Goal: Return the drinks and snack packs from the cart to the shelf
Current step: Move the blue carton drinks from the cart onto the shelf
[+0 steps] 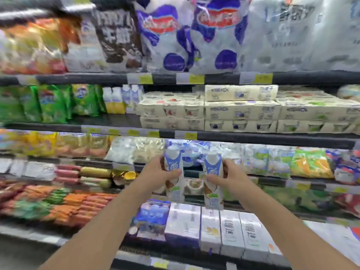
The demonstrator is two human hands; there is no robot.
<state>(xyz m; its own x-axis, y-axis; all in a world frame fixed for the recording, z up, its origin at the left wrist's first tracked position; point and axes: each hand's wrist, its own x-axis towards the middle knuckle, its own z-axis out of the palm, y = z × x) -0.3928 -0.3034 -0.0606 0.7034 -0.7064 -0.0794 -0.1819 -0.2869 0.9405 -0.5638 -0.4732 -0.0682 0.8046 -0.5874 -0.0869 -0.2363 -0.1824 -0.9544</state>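
Note:
I hold two tall white-and-blue drink cartons with white caps upright in front of the chilled shelf. My left hand (155,172) grips the left carton (174,172) around its middle. My right hand (228,174) grips the right carton (213,178) the same way. Both cartons hang in the air at the height of the third shelf rail (272,140), a short gap apart. The cart is out of view. The whole picture is blurred by motion.
Shelves fill the view: big snack bags (165,36) on top, green bags (48,102) and stacked yoghurt packs (241,112) below, sausages (68,203) at lower left, white milk boxes (229,230) right under my hands.

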